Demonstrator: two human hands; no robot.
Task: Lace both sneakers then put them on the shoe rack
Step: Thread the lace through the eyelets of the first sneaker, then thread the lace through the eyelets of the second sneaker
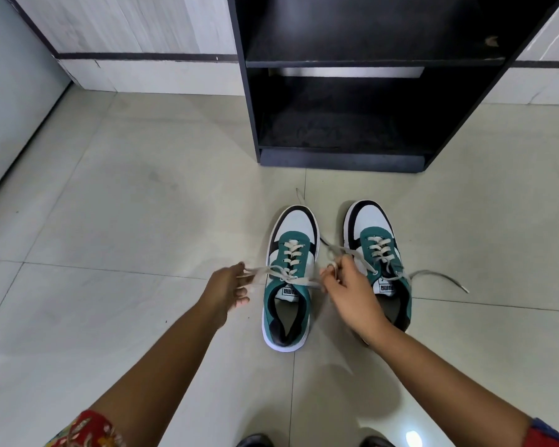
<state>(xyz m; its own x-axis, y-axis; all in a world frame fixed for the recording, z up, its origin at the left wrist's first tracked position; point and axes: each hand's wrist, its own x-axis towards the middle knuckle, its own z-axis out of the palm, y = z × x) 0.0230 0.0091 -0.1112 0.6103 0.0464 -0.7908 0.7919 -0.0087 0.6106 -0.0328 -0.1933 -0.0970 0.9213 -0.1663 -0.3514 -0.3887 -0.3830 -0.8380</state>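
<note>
Two green, white and black sneakers stand side by side on the tiled floor, toes pointing at the rack. On the left sneaker point(289, 279) grey-white laces cross up the eyelets. My left hand point(228, 290) pinches the left end of its lace point(265, 272), pulled out sideways. My right hand point(347, 287) grips the other end, stretched to the right. The right sneaker point(380, 250) is laced too, its loose lace end point(439, 277) trailing over the floor on the right. My right wrist covers part of its heel.
A dark, open shoe rack point(342, 159) stands just beyond the sneakers, its lower shelves bare. A pale tiled wall runs behind it and a light panel lies along the left. Dark shoe tips point(255, 441) show at the bottom edge.
</note>
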